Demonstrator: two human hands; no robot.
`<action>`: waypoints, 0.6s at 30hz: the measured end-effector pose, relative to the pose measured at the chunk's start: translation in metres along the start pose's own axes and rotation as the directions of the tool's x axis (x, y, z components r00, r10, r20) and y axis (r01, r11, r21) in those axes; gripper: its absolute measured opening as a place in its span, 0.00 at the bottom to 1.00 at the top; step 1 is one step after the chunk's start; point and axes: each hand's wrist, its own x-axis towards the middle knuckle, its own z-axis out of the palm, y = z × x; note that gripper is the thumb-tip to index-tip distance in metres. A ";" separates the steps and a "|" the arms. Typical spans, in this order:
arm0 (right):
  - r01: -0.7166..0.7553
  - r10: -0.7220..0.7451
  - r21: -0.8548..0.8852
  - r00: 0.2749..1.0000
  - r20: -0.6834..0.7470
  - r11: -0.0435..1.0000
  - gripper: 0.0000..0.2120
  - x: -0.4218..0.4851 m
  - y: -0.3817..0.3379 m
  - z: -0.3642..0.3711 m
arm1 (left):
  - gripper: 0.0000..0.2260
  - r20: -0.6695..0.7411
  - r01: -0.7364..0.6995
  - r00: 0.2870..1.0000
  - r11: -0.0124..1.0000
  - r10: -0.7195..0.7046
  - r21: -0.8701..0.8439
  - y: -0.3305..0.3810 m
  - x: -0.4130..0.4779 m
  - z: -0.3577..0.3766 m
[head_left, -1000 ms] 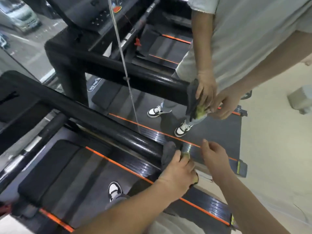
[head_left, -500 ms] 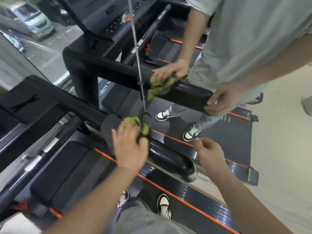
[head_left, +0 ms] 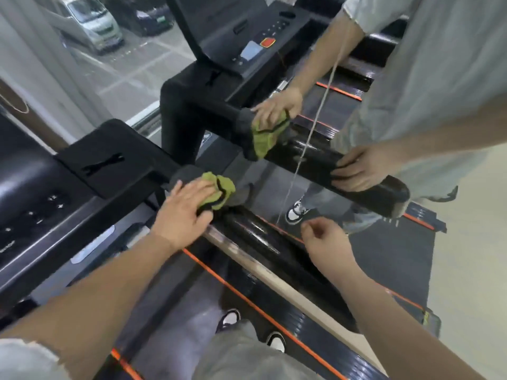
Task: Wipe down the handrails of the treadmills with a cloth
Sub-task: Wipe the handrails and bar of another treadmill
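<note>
The fingers (head_left: 192, 190) of the left hand (head_left: 183, 212) lie straight and spread, pressing flat on a green cloth (head_left: 219, 190) with a dark edge. The cloth sits bunched on the far end of the glossy black handrail (head_left: 252, 231), where the rail meets the console frame. To the right, the right hand (head_left: 323, 234) hovers just above the near stretch of the same rail, its fingers loosely curled and holding nothing that shows.

Below the rail runs the dark treadmill belt (head_left: 175, 325), edged by an orange stripe (head_left: 247, 300), with two black-and-white shoes (head_left: 229, 319) on it. The console (head_left: 33, 204) fills the left side.

Farther right, a figure in a pale shirt (head_left: 428, 78) presses a second green cloth (head_left: 264, 138) on another black handrail (head_left: 310, 157) with one hand and grips that rail's end with the other. A thin cord (head_left: 299, 160) hangs in front of that rail. The floor (head_left: 472, 270) at right is pale and smooth. At far left a window looks onto a parked van (head_left: 90, 23).
</note>
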 end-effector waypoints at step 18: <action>-0.259 0.273 0.093 0.934 -0.229 0.962 0.10 -0.043 0.045 -0.040 | 0.21 0.386 -0.063 0.922 0.974 -0.027 0.218 0.091 0.066 0.000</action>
